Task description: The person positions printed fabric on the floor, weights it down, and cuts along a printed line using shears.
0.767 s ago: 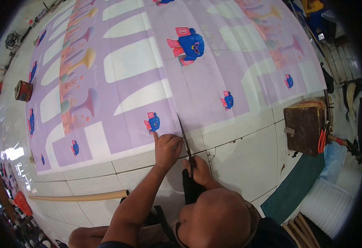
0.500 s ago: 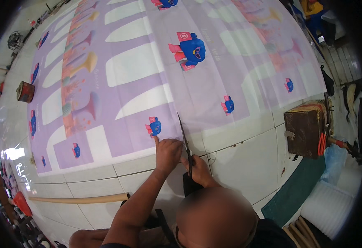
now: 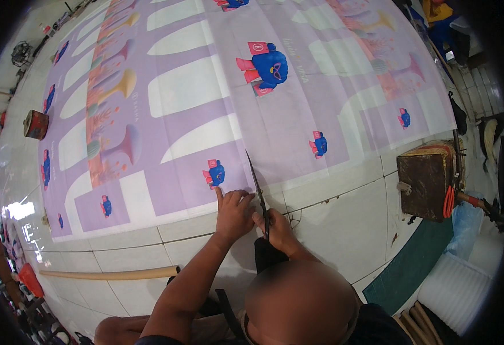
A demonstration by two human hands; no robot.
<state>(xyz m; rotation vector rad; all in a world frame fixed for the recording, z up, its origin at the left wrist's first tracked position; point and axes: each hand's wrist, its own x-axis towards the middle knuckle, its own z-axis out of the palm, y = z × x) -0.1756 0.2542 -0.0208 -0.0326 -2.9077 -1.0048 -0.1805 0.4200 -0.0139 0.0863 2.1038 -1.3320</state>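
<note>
A large sheet printed in lilac and white with blue cartoon figures lies spread over the floor. At its near edge, my left hand presses down flat, fingers spread just below a small blue figure. Beside it, my right hand grips long dark scissors by the handles. The blades point away from me along a line between the sheet's brighter left part and its duller right part. Their tip rests at the sheet; whether the blades are parted is hard to make out.
A cardboard tube lies at the left on the white tiles. A red tin sits on the sheet's left side. To the right stand a worn brown box, a green mat and a white foam roll.
My left fingers have spread a little more on the sheet. The scissors' tip has moved slightly forward, away from me. The right hand still holds them.
</note>
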